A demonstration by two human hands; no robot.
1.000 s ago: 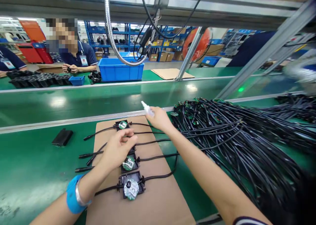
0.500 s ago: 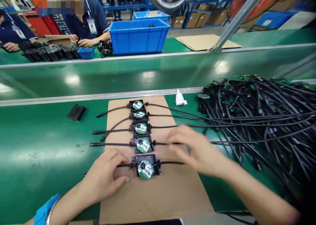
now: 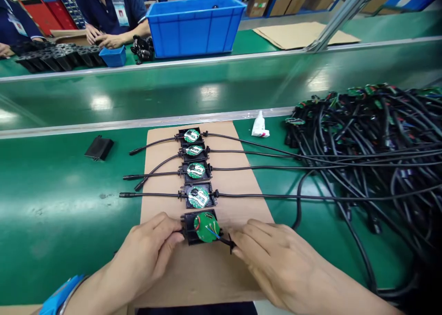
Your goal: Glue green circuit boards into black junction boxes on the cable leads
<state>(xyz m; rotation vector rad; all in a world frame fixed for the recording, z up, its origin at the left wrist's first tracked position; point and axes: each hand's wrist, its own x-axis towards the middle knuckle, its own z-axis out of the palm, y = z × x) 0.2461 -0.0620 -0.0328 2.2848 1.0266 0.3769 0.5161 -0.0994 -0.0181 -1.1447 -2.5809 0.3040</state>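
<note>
The nearest black plastic case (image 3: 191, 237) lies on a cardboard sheet (image 3: 207, 278). Over it sits a round green circuit board (image 3: 206, 227), showing red, blue and other thin wires. At the case's left edge, my left hand (image 3: 148, 248) is closed on the short black cable, mostly hidden by the fingers. My right hand (image 3: 272, 255) pinches the black cable (image 3: 226, 241) on the right, close to its grommet, which is outside the case wall. Farther up the sheet, several similar cases hold boards with white patches, such as this board (image 3: 198, 196), with cables leading out both sides.
A large heap of black cables (image 3: 373, 158) covers the right of the green bench. A white tube (image 3: 260, 125) and a black plastic case (image 3: 99, 148) lie near the back. Beyond the rail stand a blue bin (image 3: 196, 29) and a co-worker's hands (image 3: 107, 39).
My right hand has come down and left onto the right cable. The nearest board now shows its wired side instead of the white-patched one. My left hand has closed at the case's left edge.
</note>
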